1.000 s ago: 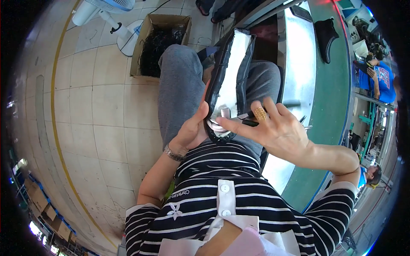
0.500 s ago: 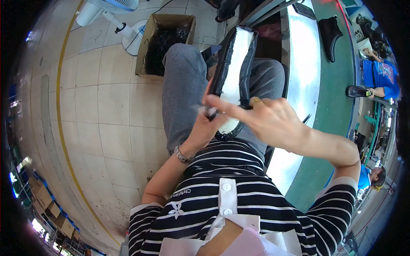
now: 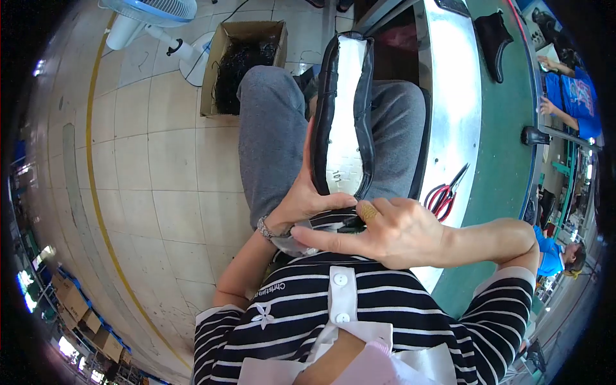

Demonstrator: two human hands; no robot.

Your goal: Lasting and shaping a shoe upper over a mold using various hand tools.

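A black leather shoe (image 3: 326, 96) is held sole up over my lap, its pale insole (image 3: 345, 122) facing me and the leather folded around the edge. My left hand (image 3: 312, 196) is closed around its near end, the thumb lying across it. Just below that end is my right hand (image 3: 398, 234), fingers curled and one digit stretched leftward. Clear, wrinkled plastic (image 3: 296, 247) shows by that fingertip and my left wrist. A small dark piece (image 3: 351, 225) lies by the right fingers; what they grip is partly hidden.
Red-handled scissors (image 3: 440, 201) lie on the metal bench edge (image 3: 449, 109) to my right. Beyond, a black boot (image 3: 494, 48) rests on the green belt (image 3: 497, 128). A cardboard box (image 3: 279, 64) of dark scraps and a fan (image 3: 151, 16) stand ahead left. Co-workers sit across.
The shoe has straightened upright and shifted slightly left. My right hand has come down from its insole to below its near end. The scissors, mostly hidden before, now show.
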